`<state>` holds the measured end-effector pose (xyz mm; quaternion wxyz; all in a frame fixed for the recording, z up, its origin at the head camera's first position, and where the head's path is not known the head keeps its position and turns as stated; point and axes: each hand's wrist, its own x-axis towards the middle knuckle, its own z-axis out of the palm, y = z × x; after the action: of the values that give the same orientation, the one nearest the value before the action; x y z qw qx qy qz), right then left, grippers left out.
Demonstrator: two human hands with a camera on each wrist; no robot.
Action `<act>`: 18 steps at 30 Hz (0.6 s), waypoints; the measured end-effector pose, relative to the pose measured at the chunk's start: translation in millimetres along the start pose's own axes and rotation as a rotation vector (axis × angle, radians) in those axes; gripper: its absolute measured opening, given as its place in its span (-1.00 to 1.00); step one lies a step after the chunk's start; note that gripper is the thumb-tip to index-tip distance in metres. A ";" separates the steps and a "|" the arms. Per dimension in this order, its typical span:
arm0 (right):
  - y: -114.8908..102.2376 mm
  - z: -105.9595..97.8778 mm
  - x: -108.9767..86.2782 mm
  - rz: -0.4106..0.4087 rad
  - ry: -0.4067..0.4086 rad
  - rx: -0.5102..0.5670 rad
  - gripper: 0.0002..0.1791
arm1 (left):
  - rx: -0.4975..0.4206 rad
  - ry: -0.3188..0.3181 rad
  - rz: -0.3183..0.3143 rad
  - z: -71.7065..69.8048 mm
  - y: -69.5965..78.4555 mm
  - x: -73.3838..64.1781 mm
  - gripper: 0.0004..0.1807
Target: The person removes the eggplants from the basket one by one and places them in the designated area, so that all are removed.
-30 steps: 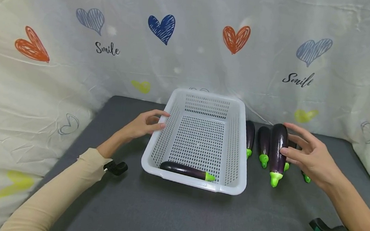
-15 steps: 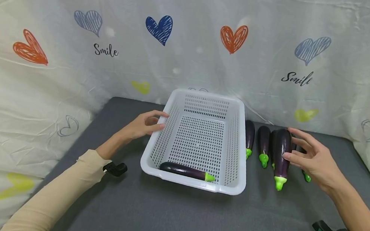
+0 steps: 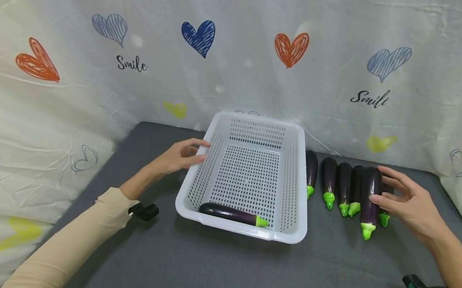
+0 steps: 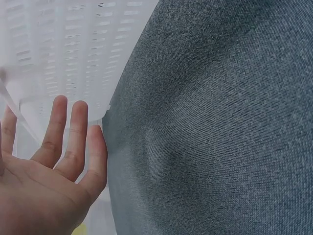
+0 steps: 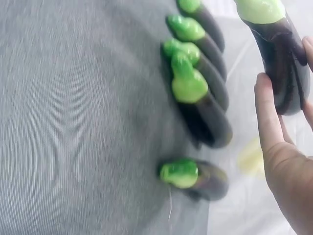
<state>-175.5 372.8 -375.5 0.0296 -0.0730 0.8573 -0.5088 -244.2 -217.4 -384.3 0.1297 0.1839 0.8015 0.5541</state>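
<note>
My right hand (image 3: 412, 205) pinches a dark purple eggplant (image 3: 371, 191) with a bright green cap, thumb on its near face and fingers behind. In the right wrist view this eggplant (image 5: 286, 68) is raised over the others, cap towards the top of the frame. At the left side of the white perforated basket (image 3: 246, 178), my left hand (image 3: 176, 157) holds the rim, index finger and thumb at its edge. The left wrist view shows its other fingers (image 4: 78, 142) outside the basket wall. One eggplant (image 3: 230, 213) lies crosswise inside the basket's near end.
Right of the basket, several eggplants (image 3: 343, 184) lie side by side, caps towards me; another eggplant (image 3: 385, 217) is partly hidden behind my right hand. A white curtain (image 3: 239, 69) with printed hearts hangs behind the grey table (image 3: 243, 272).
My right hand has moved to the right with the eggplant, passing over the row and uncovering the eggplants behind it. The left hand and basket have stayed in place.
</note>
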 end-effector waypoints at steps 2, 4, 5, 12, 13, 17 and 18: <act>4.8 -4.9 -0.2 0.000 0.006 -0.012 -0.17 | -0.005 -0.002 0.004 -0.2 0.1 -0.2 -0.49; 9.5 -9.9 -0.4 0.004 0.011 -0.026 -0.17 | -0.009 -0.004 0.007 -0.3 0.1 -0.3 -0.49; 11.6 -12.4 -0.5 0.009 0.012 -0.033 -0.16 | -0.010 -0.005 0.008 -0.2 0.2 -0.4 -0.49; 27.9 -25.8 -1.4 0.026 0.055 -0.098 -0.14 | -0.001 0.000 0.001 0.2 0.8 -0.6 -0.49; 30.4 -27.7 -1.6 0.024 0.065 -0.102 -0.13 | 0.000 0.000 0.000 0.2 0.8 -0.5 -0.49; 39.2 -36.3 -1.9 0.020 0.086 -0.090 -0.12 | -0.003 -0.001 0.003 0.2 0.6 0.1 -0.49; 41.3 -38.3 -1.8 0.021 0.090 -0.085 -0.13 | -0.007 -0.001 0.003 0.2 0.6 0.1 -0.49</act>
<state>-182.4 425.8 -393.3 -0.0066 -0.0423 0.8793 -0.4744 -244.1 -217.0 -383.8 0.1298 0.1848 0.7992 0.5571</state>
